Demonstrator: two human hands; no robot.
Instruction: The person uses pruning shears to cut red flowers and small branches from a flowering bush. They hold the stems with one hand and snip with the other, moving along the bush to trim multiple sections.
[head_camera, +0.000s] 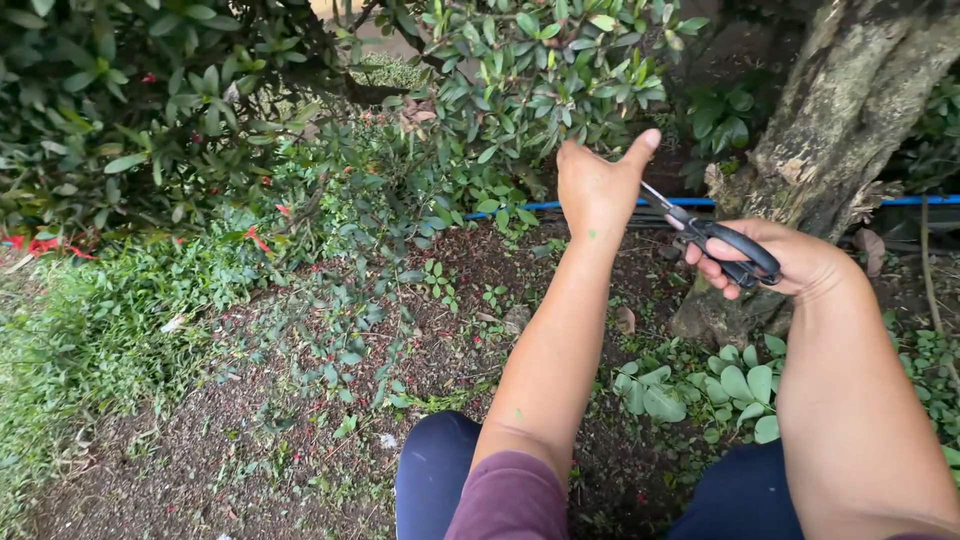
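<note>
My left hand (598, 185) reaches forward into the lower branches of a leafy green shrub (545, 70), fingers curled out of sight behind the hand, thumb sticking up; I cannot tell if it grips a twig. My right hand (775, 258) holds black-handled scissors (715, 235), fingers through the loops. The blades point left toward my left hand, and their tips are hidden behind it. Both hands hover above bare soil, close to the base of the shrub.
A thick rough tree trunk (830, 130) stands right behind my right hand. A blue pipe (520, 207) runs along the ground behind the shrub. Low weeds and grass (90, 330) cover the left side. My knees in dark trousers (440, 475) are at the bottom.
</note>
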